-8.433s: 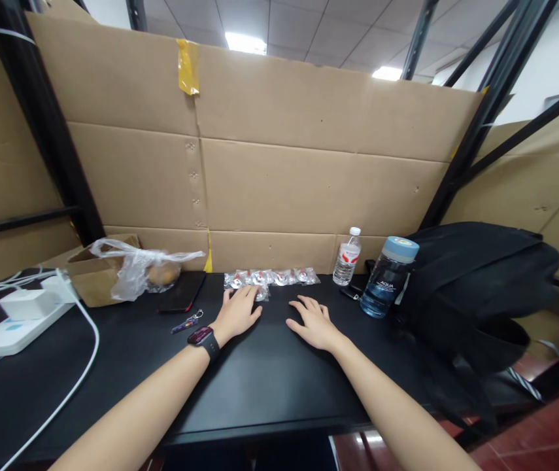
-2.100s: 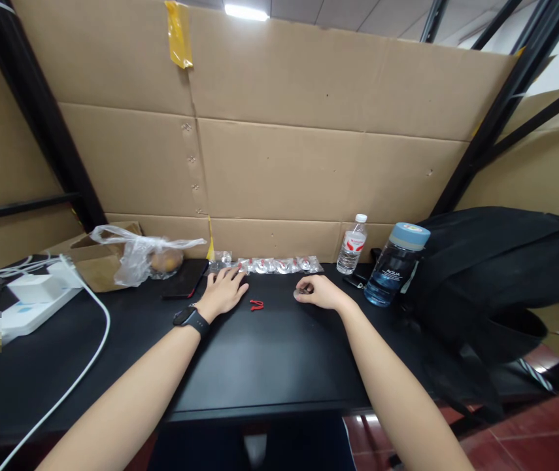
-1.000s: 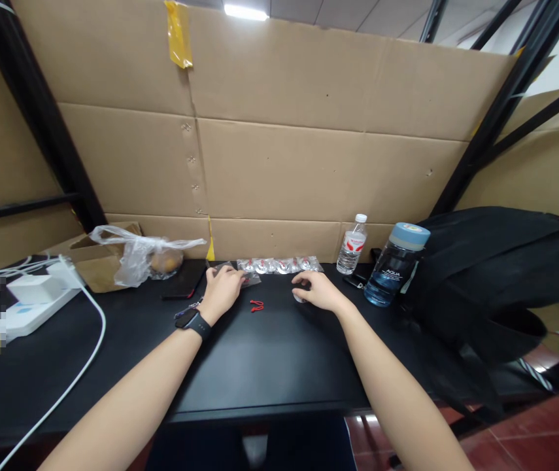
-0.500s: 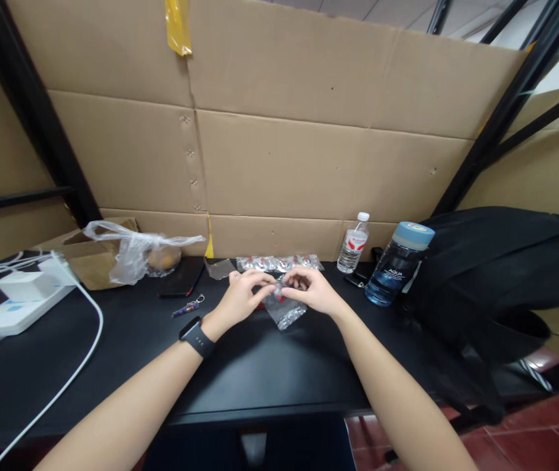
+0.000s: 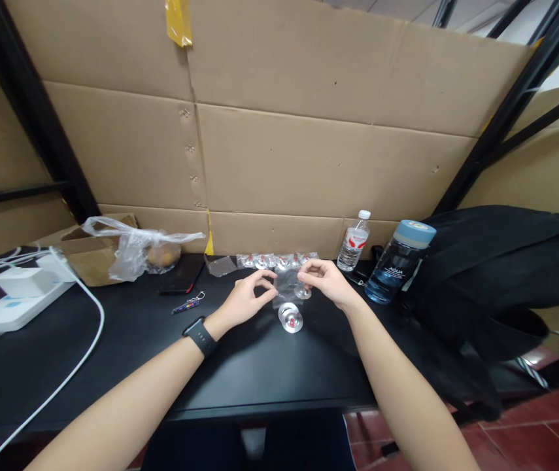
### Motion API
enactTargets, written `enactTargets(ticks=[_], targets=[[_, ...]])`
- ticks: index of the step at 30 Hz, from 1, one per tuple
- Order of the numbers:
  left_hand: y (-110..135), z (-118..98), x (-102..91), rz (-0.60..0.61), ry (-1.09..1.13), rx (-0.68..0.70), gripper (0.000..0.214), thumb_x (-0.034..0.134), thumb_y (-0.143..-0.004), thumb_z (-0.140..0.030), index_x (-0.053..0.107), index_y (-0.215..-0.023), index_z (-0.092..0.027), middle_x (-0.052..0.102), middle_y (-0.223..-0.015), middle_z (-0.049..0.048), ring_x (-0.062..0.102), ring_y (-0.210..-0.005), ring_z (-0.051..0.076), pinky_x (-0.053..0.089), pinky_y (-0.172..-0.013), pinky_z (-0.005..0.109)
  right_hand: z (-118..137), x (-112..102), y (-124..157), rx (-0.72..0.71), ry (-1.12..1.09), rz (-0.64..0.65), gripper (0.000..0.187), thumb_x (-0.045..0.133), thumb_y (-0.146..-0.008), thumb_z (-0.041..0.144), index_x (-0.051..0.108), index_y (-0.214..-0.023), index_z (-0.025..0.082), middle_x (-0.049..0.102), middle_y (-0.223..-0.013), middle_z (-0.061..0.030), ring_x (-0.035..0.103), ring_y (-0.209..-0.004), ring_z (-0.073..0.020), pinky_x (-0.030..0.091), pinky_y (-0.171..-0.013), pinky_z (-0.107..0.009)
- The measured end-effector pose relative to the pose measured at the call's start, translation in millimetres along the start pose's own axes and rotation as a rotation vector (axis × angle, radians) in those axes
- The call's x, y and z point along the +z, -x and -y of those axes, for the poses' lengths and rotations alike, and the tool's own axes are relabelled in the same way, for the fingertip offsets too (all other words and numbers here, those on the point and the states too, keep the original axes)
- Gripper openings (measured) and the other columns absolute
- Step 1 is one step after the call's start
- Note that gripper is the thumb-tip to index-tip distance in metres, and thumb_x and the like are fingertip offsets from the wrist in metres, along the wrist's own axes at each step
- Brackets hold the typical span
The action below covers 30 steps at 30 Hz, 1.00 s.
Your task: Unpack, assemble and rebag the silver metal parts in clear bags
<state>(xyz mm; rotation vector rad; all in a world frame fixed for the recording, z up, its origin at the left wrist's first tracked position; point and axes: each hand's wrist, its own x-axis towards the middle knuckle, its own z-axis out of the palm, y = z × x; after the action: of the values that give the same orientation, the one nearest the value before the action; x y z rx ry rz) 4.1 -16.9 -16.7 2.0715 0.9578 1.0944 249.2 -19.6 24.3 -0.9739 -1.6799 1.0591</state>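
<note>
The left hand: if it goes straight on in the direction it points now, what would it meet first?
The left hand would probably meet the clear bag first; the two look very close, and depth leaves unclear whether they touch.

Before you, a black worktop (image 5: 269, 386) is backed by a cardboard wall (image 5: 279, 157) between black posts (image 5: 29, 118). Above the cardboard you see a strip of greyish ceiling (image 5: 397, 8); reddish floor tiles (image 5: 519, 445) show at your lower right.
</note>
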Motion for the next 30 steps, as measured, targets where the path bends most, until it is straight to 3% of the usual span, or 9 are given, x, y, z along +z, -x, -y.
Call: enactTargets(ticks=[4, 8, 13, 15, 18, 21, 23, 26, 30], targets=[[-2, 3, 1.6, 0.010, 0.109, 0.003, 0.028, 0.059, -0.091, -0.042, 0.064, -0.108, -0.020, 0.074, -0.089, 0.0040, 0.069, -0.079, 0.018, 0.051, -0.076, 0.029, -3, 5, -3, -0.031, -0.046, -0.099, 0.038, 0.075, -0.077, 0.054, 0.060, -0.085, 0.020, 0.066, -0.078, -0.0016, 0.058, -0.062, -0.0127, 0.048, -0.058, -0.026], [-3, 8, 0.6, -0.024, 0.106, -0.003, 0.029, 0.060, -0.091, -0.039, 0.060, -0.112, -0.020, 0.072, -0.083, 0.0020, 0.068, -0.080, 0.018, 0.050, -0.081, 0.030, -13, 11, -6, -0.003, -0.029, -0.017, 0.042, 0.082, -0.071, 0.045, 0.061, -0.099, 0.021, 0.067, -0.081, -0.0009, 0.063, -0.068, -0.0149, 0.051, -0.063, -0.026], [2, -6, -9.0, -0.165, -0.301, 0.158, 0.042, 0.059, -0.091, -0.042, 0.054, -0.127, -0.022, 0.065, -0.124, 0.0098, 0.059, -0.116, 0.026, 0.043, -0.099, 0.039, -23, 19, -8, 0.046, 0.000, -0.104, 0.045, 0.081, -0.070, 0.043, 0.058, -0.101, 0.022, 0.067, -0.073, -0.0009, 0.063, -0.059, -0.0162, 0.048, -0.054, -0.026], [5, -14, -12.0, -0.102, -0.494, 0.289, 0.053, 0.067, -0.084, -0.046, 0.055, -0.130, -0.024, 0.057, -0.136, 0.0112, 0.050, -0.128, 0.031, 0.036, -0.104, 0.043, -25, 25, -9, 0.046, 0.004, -0.140, 0.046, 0.082, -0.069, 0.043, 0.056, -0.100, 0.022, 0.068, -0.071, -0.0009, 0.064, -0.058, -0.0172, 0.049, -0.054, -0.027], [5, -19, -11.0, 0.061, -0.668, 0.401, 0.036, 0.061, -0.091, -0.037, 0.061, -0.126, -0.027, 0.061, -0.133, 0.0095, 0.053, -0.124, 0.029, 0.033, -0.102, 0.043, -26, 34, -9, 0.035, -0.025, -0.141, 0.046, 0.082, -0.069, 0.043, 0.055, -0.100, 0.022, 0.069, -0.070, -0.0004, 0.066, -0.059, -0.0177, 0.050, -0.056, -0.027], [0, -15, -11.6, 0.074, -0.752, 0.411, 0.030, 0.042, -0.100, -0.021, 0.067, -0.113, -0.028, 0.070, -0.115, 0.0070, 0.060, -0.110, 0.023, 0.031, -0.097, 0.042, -27, 40, -8, 0.025, -0.050, -0.109, 0.045, 0.080, -0.072, 0.046, 0.055, -0.102, 0.022, 0.069, -0.073, 0.0001, 0.067, -0.064, -0.0175, 0.049, -0.057, -0.026], [-6, -8, -21.3, 0.022, -0.784, 0.377, 0.031, 0.039, -0.101, -0.021, 0.069, -0.107, -0.027, 0.072, -0.110, 0.0062, 0.061, -0.107, 0.022, 0.029, -0.096, 0.044, -28, 40, -9, 0.024, -0.055, -0.108, 0.041, 0.076, -0.076, 0.047, 0.056, -0.104, 0.023, 0.069, -0.080, -0.0008, 0.067, -0.070, -0.0166, 0.047, -0.056, -0.024], [-15, 11, -53.5, -0.153, -0.828, 0.248, 0.028, 0.042, -0.100, -0.024, 0.069, -0.106, -0.027, 0.072, -0.115, 0.0054, 0.058, -0.114, 0.024, 0.025, -0.099, 0.047, -29, 36, -10, 0.026, -0.054, -0.129, 0.036, 0.071, -0.081, 0.047, 0.058, -0.105, 0.024, 0.068, -0.089, -0.0019, 0.065, -0.074, -0.0151, 0.044, -0.054, -0.022], [-18, 56, -103.5, -0.291, -0.913, 0.042, 0.030, 0.042, -0.098, -0.025, 0.072, -0.102, -0.031, 0.073, -0.115, 0.0026, 0.045, -0.132, 0.028, 0.020, -0.103, 0.052, -29, 30, -10, 0.034, -0.059, -0.116, 0.034, 0.070, -0.083, 0.046, 0.058, -0.107, 0.024, 0.067, -0.089, -0.0018, 0.062, -0.075, -0.0150, 0.044, -0.053, -0.021]])
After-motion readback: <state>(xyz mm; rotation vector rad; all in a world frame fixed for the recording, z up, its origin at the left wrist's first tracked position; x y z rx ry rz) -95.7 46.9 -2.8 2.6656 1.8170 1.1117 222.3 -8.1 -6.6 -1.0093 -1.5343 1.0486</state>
